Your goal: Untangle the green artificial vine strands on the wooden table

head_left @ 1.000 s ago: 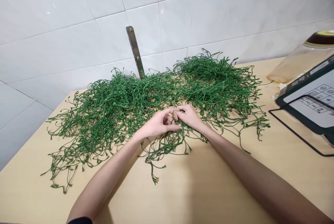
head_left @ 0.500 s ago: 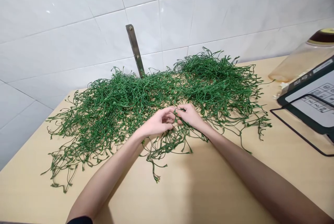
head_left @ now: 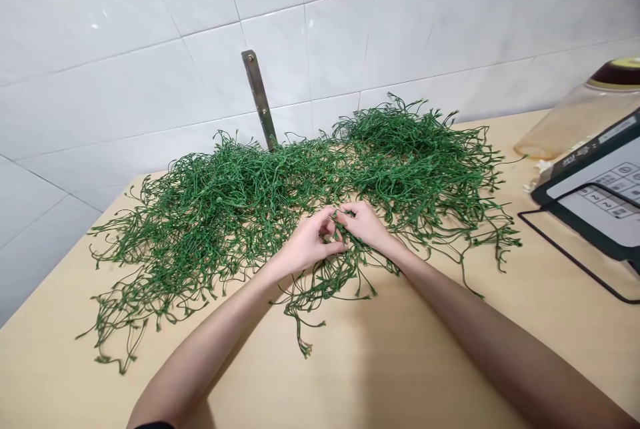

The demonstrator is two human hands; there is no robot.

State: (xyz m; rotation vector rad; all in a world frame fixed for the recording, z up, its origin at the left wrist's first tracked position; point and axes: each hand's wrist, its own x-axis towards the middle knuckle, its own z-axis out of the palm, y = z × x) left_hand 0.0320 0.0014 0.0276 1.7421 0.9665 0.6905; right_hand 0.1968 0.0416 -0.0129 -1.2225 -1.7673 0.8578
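Observation:
A wide heap of thin green cords (head_left: 235, 179), many with knotted ends, spreads over the table. At its front edge my two hands meet. My right hand (head_left: 364, 223) pinches a few green strands between thumb and fingers. My left hand (head_left: 313, 241) is curled against it, index fingertip and thumb at the same strands; its other fingers are partly hidden. Beneath the hands a loose bunch of cords (head_left: 325, 279) hangs out toward me, a few ends lying on the wood.
The pale wooden table (head_left: 400, 362) stands against a white tiled wall (head_left: 340, 42). A metal bracket (head_left: 260, 102) rises behind the heap. On the right are a clear bottle with a dark lid (head_left: 565, 122), a dark-framed labelled panel (head_left: 600, 195) and a black wire loop (head_left: 570, 259).
My left thumb has stretched to the right, toward the strands at my right hand. The bunch under my hands has shifted slightly right. The heap looks the same.

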